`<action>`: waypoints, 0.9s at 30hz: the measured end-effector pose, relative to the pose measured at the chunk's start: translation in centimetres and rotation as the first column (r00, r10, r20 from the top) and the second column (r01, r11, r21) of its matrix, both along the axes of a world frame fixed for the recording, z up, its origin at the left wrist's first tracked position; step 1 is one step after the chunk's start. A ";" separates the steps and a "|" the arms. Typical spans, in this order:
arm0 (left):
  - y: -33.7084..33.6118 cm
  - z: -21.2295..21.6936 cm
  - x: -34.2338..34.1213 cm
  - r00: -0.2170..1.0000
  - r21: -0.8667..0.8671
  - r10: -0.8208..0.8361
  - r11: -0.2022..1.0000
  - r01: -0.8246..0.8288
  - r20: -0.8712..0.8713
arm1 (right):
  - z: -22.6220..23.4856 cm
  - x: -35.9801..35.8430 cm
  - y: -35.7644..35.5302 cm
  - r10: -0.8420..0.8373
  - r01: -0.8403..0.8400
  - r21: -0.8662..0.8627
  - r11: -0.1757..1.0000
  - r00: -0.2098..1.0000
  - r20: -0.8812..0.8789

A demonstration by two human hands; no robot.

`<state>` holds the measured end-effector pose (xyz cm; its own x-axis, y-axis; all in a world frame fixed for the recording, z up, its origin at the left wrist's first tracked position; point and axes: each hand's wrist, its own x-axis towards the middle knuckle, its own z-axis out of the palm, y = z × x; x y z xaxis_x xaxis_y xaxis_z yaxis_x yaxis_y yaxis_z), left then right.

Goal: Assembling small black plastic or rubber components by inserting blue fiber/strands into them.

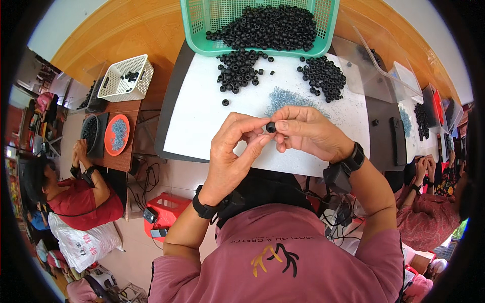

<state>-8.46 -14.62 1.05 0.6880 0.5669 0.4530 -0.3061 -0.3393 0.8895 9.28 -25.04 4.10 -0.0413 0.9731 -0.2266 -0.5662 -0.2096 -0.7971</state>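
Over the white sheet (pixel 189 108) on my table, both hands meet at one small black round part (pixel 271 127) with a dark opening facing up. My left hand (pixel 233 146) grips it between thumb and forefinger. From the other side, my right hand (pixel 312 132) pinches at the same part; whether its fingers also hold a small clear piece cannot be made out. Just beyond my fingers spreads a heap of tiny clear bluish pieces (pixel 290 98). Two piles of similar black parts, the left pile (pixel 237 70) and the right pile (pixel 324 78), lie farther back.
A green basket (pixel 194 48) full of black parts stands at the far edge. To its right is a clear plastic bin (pixel 374 83). A black oblong object (pixel 398 141) lies at the table's right. Other people work at tables on both sides; a red stool (pixel 169 212) stands lower left.
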 end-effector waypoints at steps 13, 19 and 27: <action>-2.7 -0.8 -0.9 0.998 0.087 -0.045 0.995 0.048 -0.036 | -1.5 -3.2 -4.7 -0.294 0.246 0.163 0.955 0.846 0.445; -3.2 -2.4 -4.3 0.957 -0.069 -0.197 0.980 0.187 -0.211 | -2.7 -4.9 -6.0 -0.261 0.100 0.250 0.963 0.577 0.774; -2.6 -3.9 -6.7 0.989 -0.470 -0.095 0.882 0.032 -0.110 | -2.7 -1.5 -4.7 -0.302 0.010 0.303 0.953 -0.054 0.952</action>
